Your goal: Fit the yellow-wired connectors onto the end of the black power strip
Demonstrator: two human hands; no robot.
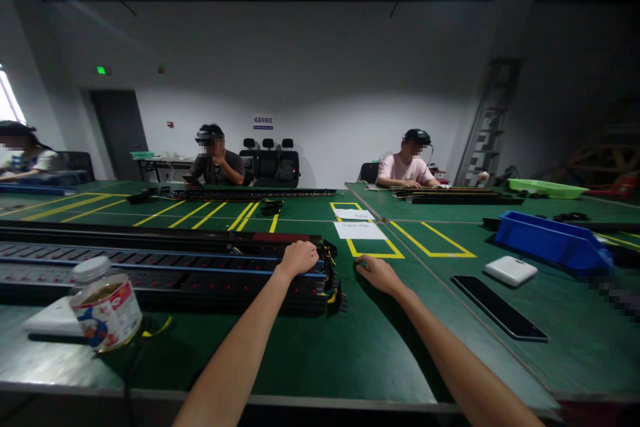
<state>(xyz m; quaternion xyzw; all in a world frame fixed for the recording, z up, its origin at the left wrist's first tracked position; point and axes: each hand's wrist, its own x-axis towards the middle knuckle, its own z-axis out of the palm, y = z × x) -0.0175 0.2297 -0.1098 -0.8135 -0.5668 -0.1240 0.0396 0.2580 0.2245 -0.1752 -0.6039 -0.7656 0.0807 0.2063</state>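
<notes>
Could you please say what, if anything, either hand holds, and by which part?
The left hand is over the strips near their wired end; a grip cannot be told. The right hand holds nothing visible.

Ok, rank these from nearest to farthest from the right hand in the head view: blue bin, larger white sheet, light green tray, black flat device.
From the right hand:
1. Larger white sheet: just beyond the hand.
2. Black flat device: to its right.
3. Blue bin: farther right and beyond.
4. Light green tray: far right, past the bin.

Black strips point(200, 283) with plastic-looking sheen
</notes>
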